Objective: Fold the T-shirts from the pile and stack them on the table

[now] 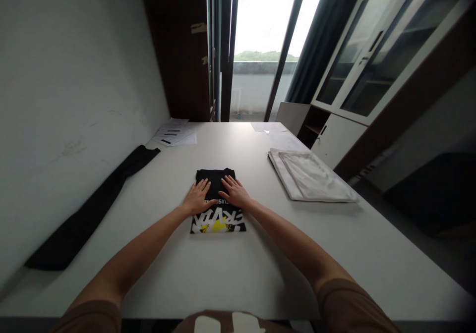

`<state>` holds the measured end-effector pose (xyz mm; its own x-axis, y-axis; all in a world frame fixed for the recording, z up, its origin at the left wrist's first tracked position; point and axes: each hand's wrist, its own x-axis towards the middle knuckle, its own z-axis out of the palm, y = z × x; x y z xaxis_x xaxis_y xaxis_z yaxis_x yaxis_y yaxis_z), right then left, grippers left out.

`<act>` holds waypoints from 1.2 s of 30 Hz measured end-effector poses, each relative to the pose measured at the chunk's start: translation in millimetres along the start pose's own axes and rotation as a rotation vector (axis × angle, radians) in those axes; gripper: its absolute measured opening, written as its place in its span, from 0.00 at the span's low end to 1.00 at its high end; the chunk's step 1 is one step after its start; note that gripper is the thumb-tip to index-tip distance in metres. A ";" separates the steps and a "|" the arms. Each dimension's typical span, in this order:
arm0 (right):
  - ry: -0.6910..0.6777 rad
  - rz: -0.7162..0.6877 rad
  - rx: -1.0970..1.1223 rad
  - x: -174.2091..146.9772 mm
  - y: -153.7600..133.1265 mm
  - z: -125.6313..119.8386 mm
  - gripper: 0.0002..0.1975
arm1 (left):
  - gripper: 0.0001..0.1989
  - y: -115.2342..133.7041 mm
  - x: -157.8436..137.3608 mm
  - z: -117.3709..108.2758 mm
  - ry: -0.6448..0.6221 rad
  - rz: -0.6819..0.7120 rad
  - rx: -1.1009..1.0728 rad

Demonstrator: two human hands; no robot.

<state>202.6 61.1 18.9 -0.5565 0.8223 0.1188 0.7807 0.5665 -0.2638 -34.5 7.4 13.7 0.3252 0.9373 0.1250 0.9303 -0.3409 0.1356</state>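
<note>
A black T-shirt (218,222) with white lettering and a yellow print lies folded into a compact rectangle on the white table (156,273). My left hand (199,197) rests flat on its left side, fingers spread. On the right side of the shirt lies my right hand (235,193), also flat with the fingers apart. Both palms touch the cloth and neither grips it. The hands cover part of the printed lettering.
Along the left wall lies a long black garment (92,209). Paper sheets (174,134) sit at the far left corner. To the right are folded whitish, plastic-looking sheets (308,174). A white cabinet (345,125) stands beyond the table's right edge.
</note>
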 end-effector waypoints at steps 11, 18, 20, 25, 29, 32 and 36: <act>-0.003 -0.075 0.018 -30.2 -7.7 -6.8 0.41 | 0.48 8.0 -23.1 -6.5 -0.012 0.055 -0.010; -0.017 -0.148 0.047 -51.8 -16.6 -9.9 0.42 | 0.48 8.0 -40.4 -14.8 -0.023 0.148 -0.010; -0.025 -0.149 0.053 -56.0 -17.5 -10.3 0.42 | 0.49 7.4 -44.3 -17.9 -0.057 0.150 -0.011; -0.023 -0.198 0.070 -63.4 -22.6 -13.7 0.42 | 0.50 7.0 -53.3 -23.4 -0.089 0.223 -0.016; -0.043 -0.231 0.093 -71.4 -30.0 -16.0 0.42 | 0.48 7.8 -58.5 -23.7 -0.107 0.292 -0.047; -0.054 -0.265 0.102 -79.4 -35.2 -17.5 0.42 | 0.47 6.9 -59.4 -24.6 -0.091 0.355 -0.081; -0.074 -0.273 0.107 -90.4 -39.0 -19.9 0.42 | 0.46 4.3 -60.5 -28.1 -0.108 0.382 -0.119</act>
<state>228.1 -34.3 37.5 -0.7640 0.6319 0.1303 0.5670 0.7540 -0.3316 -54.9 -52.7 34.4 0.6654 0.7415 0.0859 0.7147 -0.6661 0.2132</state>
